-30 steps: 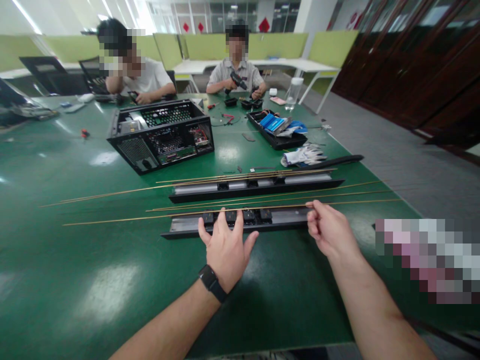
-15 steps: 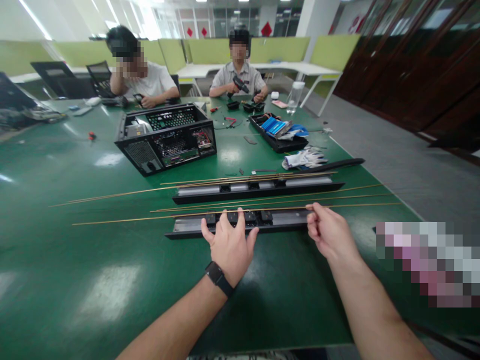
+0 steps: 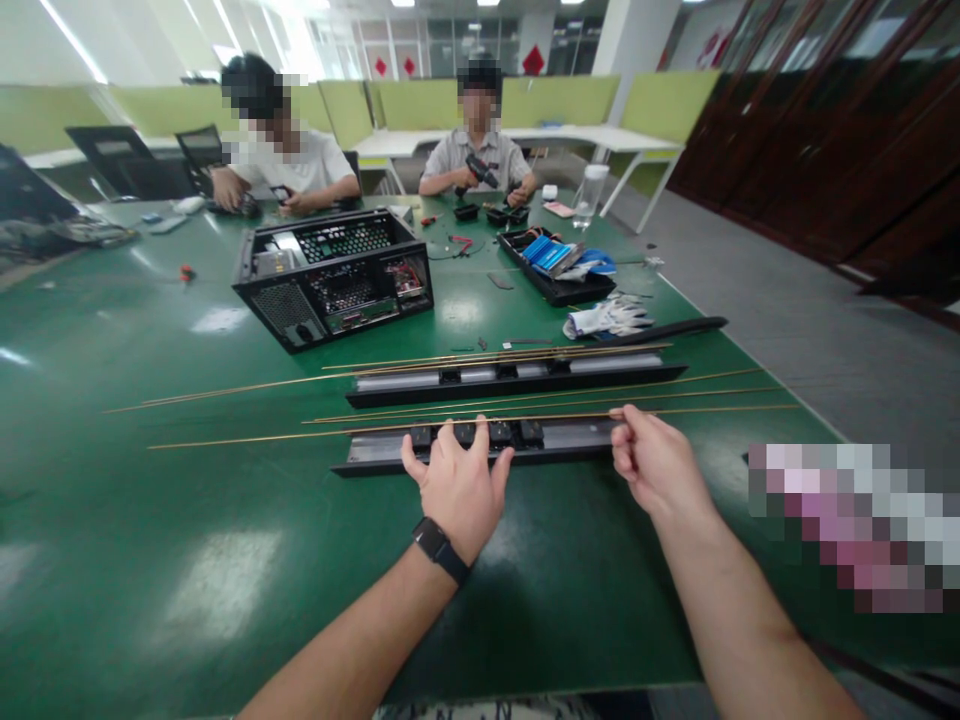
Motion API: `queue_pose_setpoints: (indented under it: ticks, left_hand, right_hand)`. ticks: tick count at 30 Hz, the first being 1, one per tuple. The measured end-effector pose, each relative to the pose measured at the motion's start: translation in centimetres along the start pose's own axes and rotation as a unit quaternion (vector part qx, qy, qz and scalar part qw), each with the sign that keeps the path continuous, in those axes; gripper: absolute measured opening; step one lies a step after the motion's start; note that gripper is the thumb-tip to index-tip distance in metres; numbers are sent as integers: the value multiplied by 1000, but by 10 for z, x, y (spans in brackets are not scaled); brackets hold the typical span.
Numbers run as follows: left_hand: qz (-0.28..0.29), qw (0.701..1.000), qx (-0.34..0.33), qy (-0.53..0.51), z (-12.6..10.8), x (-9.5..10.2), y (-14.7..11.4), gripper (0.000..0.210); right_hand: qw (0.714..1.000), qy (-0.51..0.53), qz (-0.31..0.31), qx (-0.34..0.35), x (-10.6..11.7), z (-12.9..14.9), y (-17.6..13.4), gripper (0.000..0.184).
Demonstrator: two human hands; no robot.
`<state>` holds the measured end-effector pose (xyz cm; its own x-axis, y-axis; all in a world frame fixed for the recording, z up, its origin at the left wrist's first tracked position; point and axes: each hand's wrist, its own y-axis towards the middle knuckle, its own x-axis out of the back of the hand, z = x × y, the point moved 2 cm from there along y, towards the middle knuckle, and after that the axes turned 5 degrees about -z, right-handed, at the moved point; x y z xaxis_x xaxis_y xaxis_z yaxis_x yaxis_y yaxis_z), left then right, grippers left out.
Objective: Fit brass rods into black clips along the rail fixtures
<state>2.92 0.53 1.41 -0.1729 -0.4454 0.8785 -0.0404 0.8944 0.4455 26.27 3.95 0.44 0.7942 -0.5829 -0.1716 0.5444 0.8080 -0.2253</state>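
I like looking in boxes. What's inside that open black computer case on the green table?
Inside the computer case a metal grille and a circuit board with red parts show. Deeper parts are hidden by its walls.

Bare forearms, one watch
A black wristwatch point(image 3: 441, 549) sits just behind the left hand point(image 3: 456, 485); no sleeves show.

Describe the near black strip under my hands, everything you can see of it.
The near strip is a long, narrow black rail lying flat on the green table, parallel to a second one behind it. A row of small black blocks sits at its middle, with grey, metal-looking faces on either side. The left hand rests fingers on the blocks; the right hand is at its right end, pinching a thin brass-coloured rod that runs along its far edge.
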Motion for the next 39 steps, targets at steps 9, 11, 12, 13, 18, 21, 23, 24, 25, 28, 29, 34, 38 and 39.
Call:
queue_pose_setpoints:
  ticks: [9, 11, 12, 13, 18, 21, 23, 24, 25, 28, 29, 34, 38, 39]
  left_hand:
    - [7, 1000, 7, 8, -2, 1, 4, 49]
    - [10, 1000, 8, 9, -2, 1, 4, 50]
    - [11, 1000, 8, 10, -2, 0, 5, 50]
    - [12, 1000, 8, 12, -2, 0, 5, 51]
    - [11, 1000, 12, 22, -2, -4, 4, 51]
    - [7, 1000, 14, 19, -2, -5, 4, 49]
    - [4, 1000, 13, 14, -1, -6, 4, 49]
    - [3, 1000, 13, 11, -1, -6, 4, 49]
    - [2, 1000, 12, 9, -1, -5, 4, 48]
    - [0, 1000, 12, 4, 0, -5, 4, 47]
    - [-1, 1000, 12, 3, 0, -6, 4, 47]
    - [-6, 1000, 13, -6, 1, -6, 3, 48]
    - [-8, 1000, 13, -9, 1, -6, 2, 48]
    - [-9, 1000, 13, -11, 1, -7, 2, 48]
  right_hand:
    - [1000, 1, 0, 0, 0, 0, -1, 23]
    - [1000, -1, -1, -1, 0, 1, -1, 23]
    - [1000, -2, -2, -2, 0, 1, -1, 23]
    - [1000, -2, -2, -3, 0, 1, -1, 23]
    - [1000, -3, -7, -6, 0, 1, -1, 18]
    - [1000, -3, -7, -9, 0, 1, -1, 17]
    - [1000, -3, -7, -11, 1, 1, 0, 18]
    - [1000, -2, -7, -12, 1, 1, 0, 18]
    - [1000, -1, -7, -14, 1, 1, 0, 18]
    - [1000, 5, -8, -16, 1, 1, 1, 20]
    - [1000, 7, -10, -16, 1, 2, 1, 20]
    - [999, 12, -30, -6, 4, 4, 4, 19]
    - [999, 4, -36, 2, 6, 4, 5, 16]
    - [999, 1, -36, 2, 6, 3, 5, 16]
